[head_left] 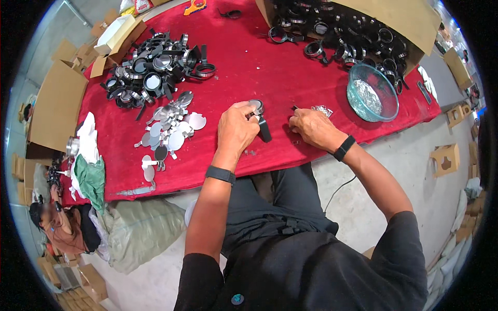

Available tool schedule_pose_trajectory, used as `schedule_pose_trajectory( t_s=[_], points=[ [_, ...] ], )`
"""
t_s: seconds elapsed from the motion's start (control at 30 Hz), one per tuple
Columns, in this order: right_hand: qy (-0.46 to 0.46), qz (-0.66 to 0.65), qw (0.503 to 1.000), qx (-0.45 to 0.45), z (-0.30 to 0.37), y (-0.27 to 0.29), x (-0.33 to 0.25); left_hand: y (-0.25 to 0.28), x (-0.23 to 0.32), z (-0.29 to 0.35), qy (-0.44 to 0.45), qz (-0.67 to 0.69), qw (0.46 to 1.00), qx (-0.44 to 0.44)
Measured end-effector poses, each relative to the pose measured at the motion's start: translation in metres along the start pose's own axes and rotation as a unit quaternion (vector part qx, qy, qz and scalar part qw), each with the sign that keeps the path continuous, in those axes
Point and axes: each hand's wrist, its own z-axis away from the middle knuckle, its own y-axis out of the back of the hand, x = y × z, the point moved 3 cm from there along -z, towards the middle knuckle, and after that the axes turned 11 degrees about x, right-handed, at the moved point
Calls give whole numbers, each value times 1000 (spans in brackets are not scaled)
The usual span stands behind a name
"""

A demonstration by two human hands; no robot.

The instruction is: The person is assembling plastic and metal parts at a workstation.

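Note:
My left hand (236, 127) is closed on a metal ring with a black handle (265, 129), near the table's front edge. The ring's round top shows just past my fingertips, and the handle points down to the right. To the right, my right hand (316, 128) is closed, its fingertips pinched close to the cloth. A small dark tip shows at those fingers; what they hold is too small to make out. Just beyond that hand lies a little heap of small shiny metal pieces (322, 110). Left of my left hand lie several flat silver discs with tabs (175, 140).
A pile of black-handled rings (155, 67) stands at the far left. More spill from a cardboard box (399, 20) at the far right. A glass bowl (389, 111) holds small shiny pieces. White and green cloths (89, 173) hang at the left edge; beyond sits another person (62, 223).

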Motion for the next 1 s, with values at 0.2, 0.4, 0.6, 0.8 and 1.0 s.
schedule_pose_trajectory(
  t_s=[0.2,0.4,0.6,0.8,1.0],
  points=[
    [3,-12,1000,-6,-3,6,-5,0,-3,-3,-8,20,1000,-16],
    [19,47,998,-25,-2,0,-9,-3,-6,-3,-21,9,1000,-12],
    [8,20,1000,2,2,-1,-13,1,-4,-4,-8,7,1000,-17],
    [-54,-82,994,40,1,3,1,-2,4,-5,-41,0,999,-7],
    [-148,-228,959,78,-22,23,2,-3,3,-7,-25,-17,999,-13]
  ],
)
